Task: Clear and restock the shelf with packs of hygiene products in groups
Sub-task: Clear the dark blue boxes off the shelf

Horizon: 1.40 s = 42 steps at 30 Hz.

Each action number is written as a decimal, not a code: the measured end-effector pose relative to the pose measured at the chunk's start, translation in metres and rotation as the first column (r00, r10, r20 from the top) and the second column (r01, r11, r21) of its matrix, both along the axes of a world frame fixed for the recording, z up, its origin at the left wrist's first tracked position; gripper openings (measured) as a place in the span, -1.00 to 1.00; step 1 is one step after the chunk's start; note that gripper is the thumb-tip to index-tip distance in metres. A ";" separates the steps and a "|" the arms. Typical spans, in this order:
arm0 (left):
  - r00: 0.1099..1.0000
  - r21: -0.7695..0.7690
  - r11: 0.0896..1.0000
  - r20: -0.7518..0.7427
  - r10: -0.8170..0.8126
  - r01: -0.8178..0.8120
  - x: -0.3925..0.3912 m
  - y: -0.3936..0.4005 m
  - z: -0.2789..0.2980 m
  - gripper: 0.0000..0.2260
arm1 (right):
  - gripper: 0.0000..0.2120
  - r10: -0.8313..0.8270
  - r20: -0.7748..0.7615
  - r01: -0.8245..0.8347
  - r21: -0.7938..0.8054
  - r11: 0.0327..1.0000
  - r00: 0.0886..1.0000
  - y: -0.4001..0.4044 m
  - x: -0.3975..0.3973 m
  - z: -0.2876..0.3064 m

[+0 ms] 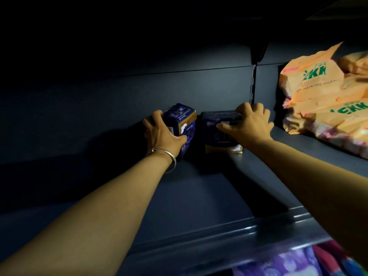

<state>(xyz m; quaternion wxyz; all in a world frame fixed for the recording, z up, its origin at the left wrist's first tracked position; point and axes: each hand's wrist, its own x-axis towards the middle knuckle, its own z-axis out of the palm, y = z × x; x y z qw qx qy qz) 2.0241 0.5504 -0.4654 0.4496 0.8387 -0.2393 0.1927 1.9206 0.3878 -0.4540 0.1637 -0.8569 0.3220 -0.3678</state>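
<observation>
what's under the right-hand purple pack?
The right purple pack rests on the dark shelf board, near the back panel. The right hand grips its top. Nothing else shows beneath it, but its underside is hidden and the spot is dim.

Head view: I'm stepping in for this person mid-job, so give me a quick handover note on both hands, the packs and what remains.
Left hand: grips a dark blue and gold soft pack, tilted, at the back of the dark metal shelf.
Right hand: fingers curl over the top of a second dark blue and gold pack standing beside the first, a narrow gap between them.
Orange plastic packs with green lettering are piled at the shelf's right end.
Purple packs show on the level below.
Done: most of the shelf shows bare.
Left: whether these two packs are going in or coming out cannot be told; grouping remains.
</observation>
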 end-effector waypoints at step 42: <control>1.000 -0.051 0.999 0.001 0.012 -0.012 -0.058 0.020 0.009 -0.37 | -0.27 0.126 0.207 -0.168 0.197 0.966 0.970 0.018 -0.025 0.003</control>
